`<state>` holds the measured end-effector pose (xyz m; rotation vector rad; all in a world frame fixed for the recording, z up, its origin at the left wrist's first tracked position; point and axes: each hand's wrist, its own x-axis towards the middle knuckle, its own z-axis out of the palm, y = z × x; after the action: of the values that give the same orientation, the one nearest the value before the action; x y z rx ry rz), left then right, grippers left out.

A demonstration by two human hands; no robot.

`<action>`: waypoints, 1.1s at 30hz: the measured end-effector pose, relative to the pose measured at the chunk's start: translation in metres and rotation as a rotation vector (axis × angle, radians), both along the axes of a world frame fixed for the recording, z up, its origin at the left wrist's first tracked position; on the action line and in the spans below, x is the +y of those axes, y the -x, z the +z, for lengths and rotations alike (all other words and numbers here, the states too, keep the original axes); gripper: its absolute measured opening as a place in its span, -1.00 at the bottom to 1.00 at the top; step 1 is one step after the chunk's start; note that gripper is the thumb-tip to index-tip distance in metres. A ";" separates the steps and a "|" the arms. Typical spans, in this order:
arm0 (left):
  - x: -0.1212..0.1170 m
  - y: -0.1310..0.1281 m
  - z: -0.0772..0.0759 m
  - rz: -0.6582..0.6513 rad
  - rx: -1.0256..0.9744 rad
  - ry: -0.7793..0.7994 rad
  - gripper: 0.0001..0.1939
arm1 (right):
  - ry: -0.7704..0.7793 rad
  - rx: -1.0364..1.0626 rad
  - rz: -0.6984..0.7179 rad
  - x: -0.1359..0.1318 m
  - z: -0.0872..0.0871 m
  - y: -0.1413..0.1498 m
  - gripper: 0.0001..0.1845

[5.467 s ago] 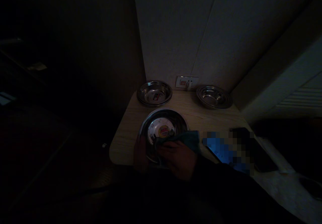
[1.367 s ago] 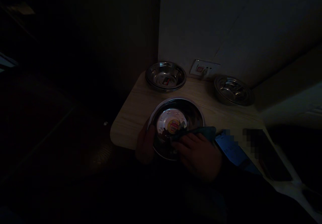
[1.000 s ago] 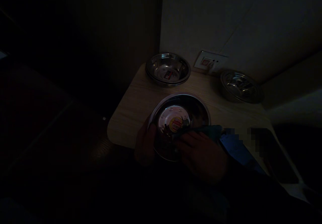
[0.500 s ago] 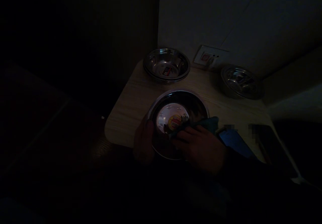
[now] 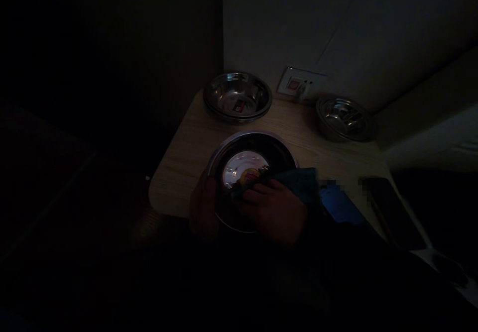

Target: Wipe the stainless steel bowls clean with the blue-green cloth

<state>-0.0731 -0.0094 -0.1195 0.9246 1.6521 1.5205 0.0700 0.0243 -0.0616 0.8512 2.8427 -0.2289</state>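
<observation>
A shiny steel bowl (image 5: pixel 278 148) with a round yellow and red sticker inside its base is at the near side of the wooden table, in dim light. My left hand (image 5: pixel 203 207) grips the bowl's left rim, thumb on the inner side and the other fingers mostly hidden. Inside the bowl, my right hand (image 5: pixel 274 210) presses a dark teal cloth (image 5: pixel 302 182) against the inner surface. Part of the cloth sticks out over the right rim.
Stacked steel bowls (image 5: pixel 237 98) stand at the table's (image 5: pixel 179 158) back left, and more steel bowls (image 5: pixel 343 118) at the back right. A wall socket (image 5: pixel 300 82) sits behind. To the right lie a blue phone-like object (image 5: pixel 341 205) and a dark flat object (image 5: pixel 392 212).
My right hand and the cloth have shifted left within the bowl, and more cloth shows at the right rim. The whole view has moved slightly. My left hand keeps its hold.
</observation>
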 end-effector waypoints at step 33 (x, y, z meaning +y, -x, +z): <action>0.002 0.017 -0.017 0.097 0.234 0.105 -0.81 | 0.062 0.099 -0.117 -0.006 -0.006 0.019 -0.69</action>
<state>-0.0898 -0.0071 -0.1369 1.0093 1.9493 1.4148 0.0511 0.0184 -0.0673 1.0209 2.8617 -0.3830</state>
